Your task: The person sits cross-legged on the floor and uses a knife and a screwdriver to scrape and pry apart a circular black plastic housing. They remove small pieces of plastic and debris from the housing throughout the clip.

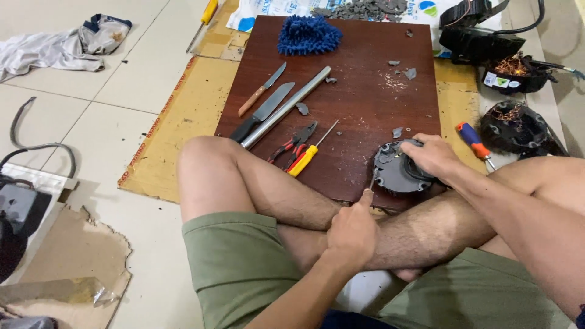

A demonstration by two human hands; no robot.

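Note:
I sit cross-legged on the floor at a dark wooden board [353,91]. My right hand [431,156] grips the top of a round grey motor housing [393,173] standing on the board's near edge. My left hand [352,230] is closed around a tool handle, and its thin metal tip [372,181] touches the housing's left side. The handle itself is hidden inside my fist.
On the board lie two knives [263,103], a metal tube [286,106], red pliers [297,143], a yellow screwdriver [304,159], a blue mop pad [309,35] and grey plastic bits. A red-blue screwdriver [473,140] and black motor parts [515,125] sit at right.

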